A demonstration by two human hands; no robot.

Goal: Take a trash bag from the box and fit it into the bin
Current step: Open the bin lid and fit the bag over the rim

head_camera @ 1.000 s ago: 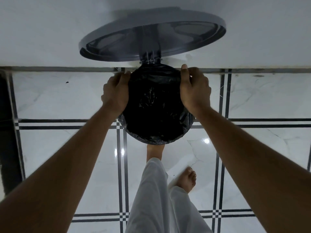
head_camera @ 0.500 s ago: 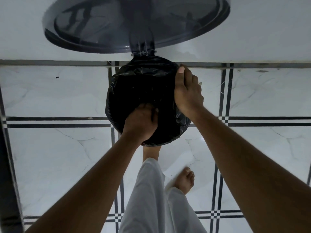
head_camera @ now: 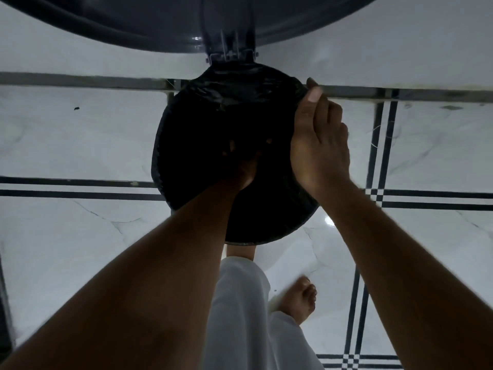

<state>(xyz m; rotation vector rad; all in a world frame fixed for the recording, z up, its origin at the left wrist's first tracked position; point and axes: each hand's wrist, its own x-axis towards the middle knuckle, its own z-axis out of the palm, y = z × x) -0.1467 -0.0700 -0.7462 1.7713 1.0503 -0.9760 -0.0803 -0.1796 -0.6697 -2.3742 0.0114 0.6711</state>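
A black trash bag (head_camera: 229,102) lines the round bin (head_camera: 269,233), its edge folded over the rim. The bin's grey lid (head_camera: 165,25) stands raised on its hinge behind. My left hand (head_camera: 241,164) reaches down inside the bag at the bin's middle; its fingers are dim in the dark and their pose is unclear. My right hand (head_camera: 318,145) sits on the bin's right rim, thumb and fingers pinching the bag's edge there.
A white wall (head_camera: 373,54) rises right behind the bin. White marble floor tiles (head_camera: 66,140) with black stripe borders surround it. My white-trousered leg (head_camera: 240,316) and bare foot (head_camera: 301,300) stand just in front of the bin.
My left hand left the left rim and pushed down into the bag's middle. My right hand stayed on the right rim. The view moved closer to the bin.
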